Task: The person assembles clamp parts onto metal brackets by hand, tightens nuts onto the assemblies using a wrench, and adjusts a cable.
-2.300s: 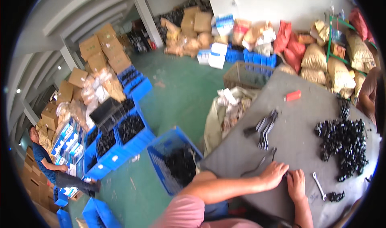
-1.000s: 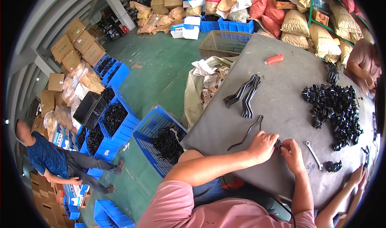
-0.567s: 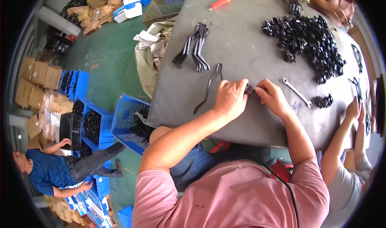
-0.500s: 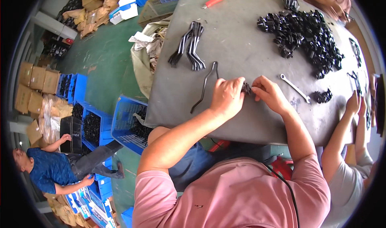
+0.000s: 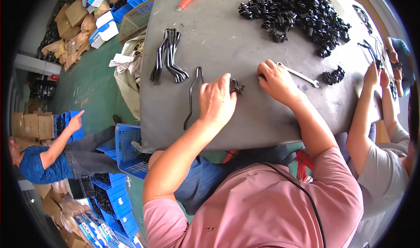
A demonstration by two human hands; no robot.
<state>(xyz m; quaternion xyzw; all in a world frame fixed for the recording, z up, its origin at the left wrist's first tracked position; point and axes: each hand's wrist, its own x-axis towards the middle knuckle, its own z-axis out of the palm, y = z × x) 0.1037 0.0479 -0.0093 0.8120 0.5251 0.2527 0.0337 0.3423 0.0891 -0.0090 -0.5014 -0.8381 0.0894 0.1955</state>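
A small black clip-like part (image 5: 236,86) juts out from the fingers of my left hand (image 5: 215,100), which are closed on it just above the grey tabletop. Beside that hand, on its left, lies a thin bent black rod (image 5: 191,100). My right hand (image 5: 278,83) rests apart from it, near one end of a silver wrench (image 5: 299,75); its fingers curl downward, and a dark spot shows under them that I cannot make out. Further left a bundle of several bent black rods (image 5: 168,58) lies on the table.
A large heap of black parts (image 5: 302,18) covers the far right, with a smaller pile (image 5: 333,75) nearer. A red-handled tool (image 5: 188,0) lies far left. A blue crate (image 5: 124,148) stands by the table's left edge. Co-workers' hands (image 5: 377,75) work at right; another person (image 5: 39,163) is at left.
My hands have come apart: the right has gone rightward toward the wrench, while the left keeps the black part. The whole view has shifted. The person at left has raised an arm.
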